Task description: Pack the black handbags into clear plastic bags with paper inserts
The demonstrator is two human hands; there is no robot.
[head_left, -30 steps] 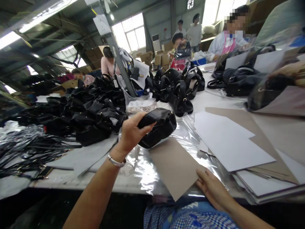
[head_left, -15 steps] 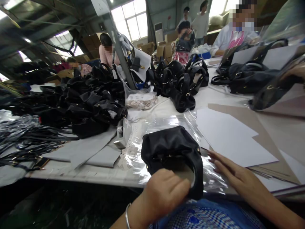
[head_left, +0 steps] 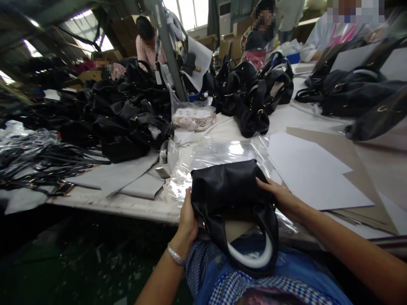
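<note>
A black handbag [head_left: 227, 186] lies on its side at the table's front edge, its base turned away from me. Its looped handle [head_left: 271, 250], partly wrapped in white padding, hangs over the edge toward my lap. My left hand [head_left: 188, 218] grips the bag's left end, thumb up along the side. At the other end my right hand [head_left: 278, 195] holds the upper right corner, fingers partly hidden behind the bag. Under and behind the bag a clear plastic bag [head_left: 219, 150] is spread on the table.
White sheets [head_left: 314, 169] and brown card [head_left: 343, 156] lie to the right. Many black handbags [head_left: 127, 123] are heaped at the left, with straps [head_left: 47, 169] before them. A bag of small packets [head_left: 193, 118] sits near the metal post [head_left: 171, 51]. Several people work beyond.
My left hand has let go of the handle and moved to the bag's left end. My right hand has come onto its right end. The handle has swung down, and my view has tilted lower.
</note>
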